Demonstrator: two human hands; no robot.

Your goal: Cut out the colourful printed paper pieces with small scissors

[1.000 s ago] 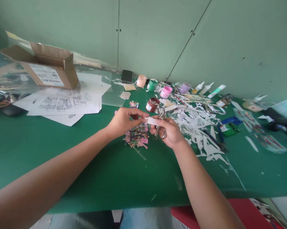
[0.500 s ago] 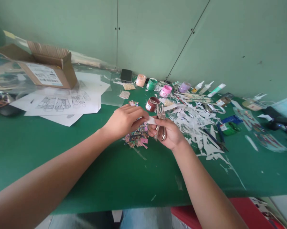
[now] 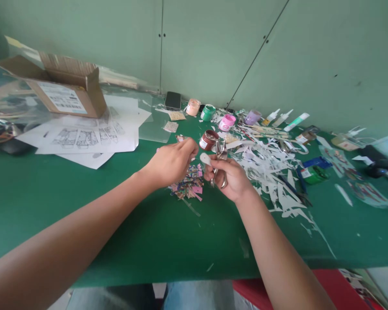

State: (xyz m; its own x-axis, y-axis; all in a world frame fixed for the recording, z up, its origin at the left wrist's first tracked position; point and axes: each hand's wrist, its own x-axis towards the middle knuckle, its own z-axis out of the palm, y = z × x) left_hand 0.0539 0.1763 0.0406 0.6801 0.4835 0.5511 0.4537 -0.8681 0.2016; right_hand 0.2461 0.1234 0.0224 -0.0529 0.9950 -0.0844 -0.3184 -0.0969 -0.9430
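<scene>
My right hand (image 3: 231, 176) is closed around a shiny metal hand punch (image 3: 221, 150), its jaws pointing away from me. Between that thumb and fingers sits a small white piece (image 3: 206, 159) with a rounded end and a tiny dark dot or hole. My left hand (image 3: 174, 161) is just left of the piece, apart from it, with fingers curled together; whatever lies in them is hidden. Under and between the hands lies a pile of small colourful printed pieces (image 3: 191, 183), some pink. An open jar of dark red paint (image 3: 208, 141) stands behind my hands.
White paper scraps (image 3: 268, 172) spread to the right, near a green jar (image 3: 315, 174). Paint jars (image 3: 227, 122) and glue bottles (image 3: 282, 118) line the back. At left, an open cardboard box (image 3: 71, 97) stands by printed sheets (image 3: 80, 142). A wall (image 3: 209, 47) closes the table's far side.
My left hand has let go of the white piece and drawn slightly away with fingers curled. The piece, still in my right hand, now shows its rounded end.
</scene>
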